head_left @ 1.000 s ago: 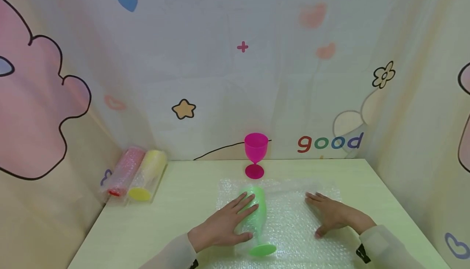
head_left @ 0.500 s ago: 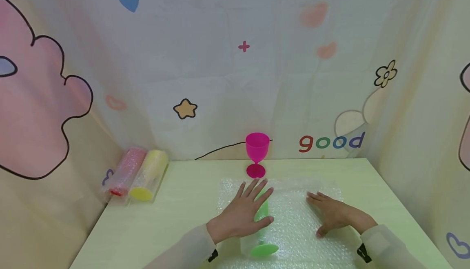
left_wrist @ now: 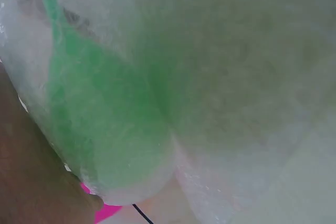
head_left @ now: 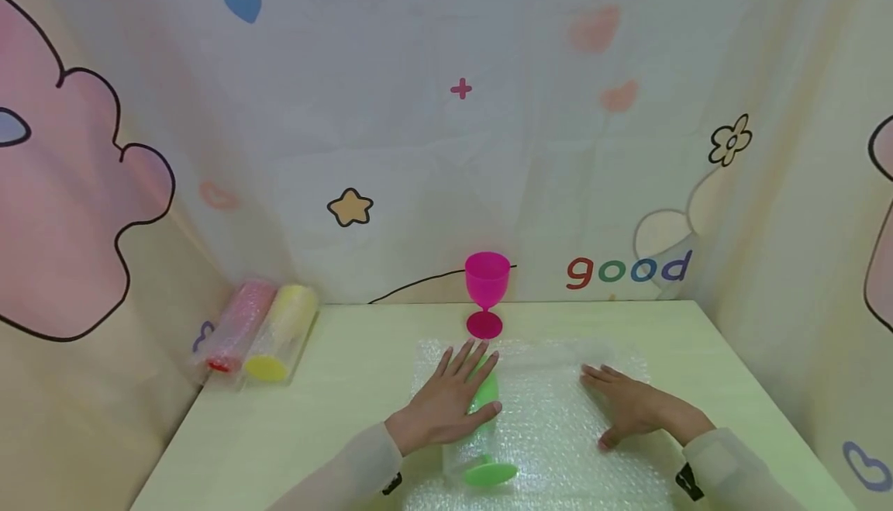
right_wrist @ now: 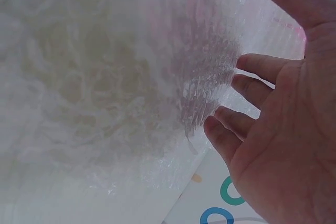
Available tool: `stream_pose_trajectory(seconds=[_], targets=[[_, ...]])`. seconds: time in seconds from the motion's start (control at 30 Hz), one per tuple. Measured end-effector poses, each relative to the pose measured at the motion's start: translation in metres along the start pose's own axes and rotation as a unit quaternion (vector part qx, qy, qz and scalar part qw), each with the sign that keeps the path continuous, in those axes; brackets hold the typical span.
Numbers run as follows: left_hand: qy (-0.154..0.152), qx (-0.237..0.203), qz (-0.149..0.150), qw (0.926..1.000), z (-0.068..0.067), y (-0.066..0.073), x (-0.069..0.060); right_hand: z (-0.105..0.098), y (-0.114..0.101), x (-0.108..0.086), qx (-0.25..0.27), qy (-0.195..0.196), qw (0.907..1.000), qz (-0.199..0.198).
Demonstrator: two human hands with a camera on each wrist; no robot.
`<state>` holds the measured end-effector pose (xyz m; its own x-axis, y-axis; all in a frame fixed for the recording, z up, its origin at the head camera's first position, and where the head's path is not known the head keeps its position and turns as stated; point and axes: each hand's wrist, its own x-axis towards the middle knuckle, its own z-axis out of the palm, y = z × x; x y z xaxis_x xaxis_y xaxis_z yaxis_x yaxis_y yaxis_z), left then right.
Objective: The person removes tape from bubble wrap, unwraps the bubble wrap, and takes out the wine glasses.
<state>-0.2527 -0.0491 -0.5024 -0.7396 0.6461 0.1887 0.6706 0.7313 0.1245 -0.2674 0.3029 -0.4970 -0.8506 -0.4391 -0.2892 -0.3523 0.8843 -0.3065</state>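
A green plastic goblet (head_left: 491,474) lies on its side on a sheet of bubble wrap (head_left: 558,418), its bowl towards the back and its foot towards me. One layer of wrap covers the bowl and stem, as the left wrist view shows with the green bowl (left_wrist: 105,108) behind the film. My left hand (head_left: 446,401) rests on the wrapped bowl, fingers straight and spread. Over on the sheet's right part, my right hand (head_left: 638,405) lies with extended fingers; in the right wrist view its fingertips (right_wrist: 247,85) touch the bubble wrap.
A pink goblet (head_left: 486,282) stands upright behind the sheet, close to my left fingertips. At the table's back left lie two bubble-wrapped rolls, one red (head_left: 244,321) and one yellow (head_left: 282,333). Printed curtains (head_left: 391,131) enclose the pale table (head_left: 279,433).
My left hand has slid forward and right over the wrapped goblet, then slightly back left. The goblet's foot has shifted a little left. My right hand has stayed in place.
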Motion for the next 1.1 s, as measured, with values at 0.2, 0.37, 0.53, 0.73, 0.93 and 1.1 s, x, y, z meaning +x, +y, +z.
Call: stream_pose_trajectory(seconds=[0.2, 0.37, 0.53, 0.73, 0.93, 1.1], targets=[[0.003, -0.019, -0.013, 0.9997, 0.002, -0.014, -0.019, 0.001, 0.0, 0.0, 0.014, -0.006, 0.9998, 0.012], [0.008, -0.028, -0.026, 0.9992, 0.005, -0.025, -0.031, -0.001, -0.001, -0.002, 0.019, -0.007, 0.9998, 0.008], [0.006, -0.042, -0.039, 0.9983, 0.007, -0.035, -0.041, -0.001, -0.001, -0.002, 0.016, -0.004, 0.9999, 0.003], [0.011, -0.051, -0.056, 0.9971, 0.006, -0.046, -0.054, 0.0, -0.001, -0.002, 0.016, 0.0, 0.9999, -0.005], [-0.008, -0.048, -0.06, 0.997, 0.002, -0.055, -0.064, -0.001, -0.002, -0.004, 0.019, 0.001, 0.9998, -0.006], [-0.022, -0.036, -0.07, 0.9966, 0.001, -0.06, -0.065, -0.001, -0.003, -0.005, 0.019, 0.002, 0.9998, -0.007]])
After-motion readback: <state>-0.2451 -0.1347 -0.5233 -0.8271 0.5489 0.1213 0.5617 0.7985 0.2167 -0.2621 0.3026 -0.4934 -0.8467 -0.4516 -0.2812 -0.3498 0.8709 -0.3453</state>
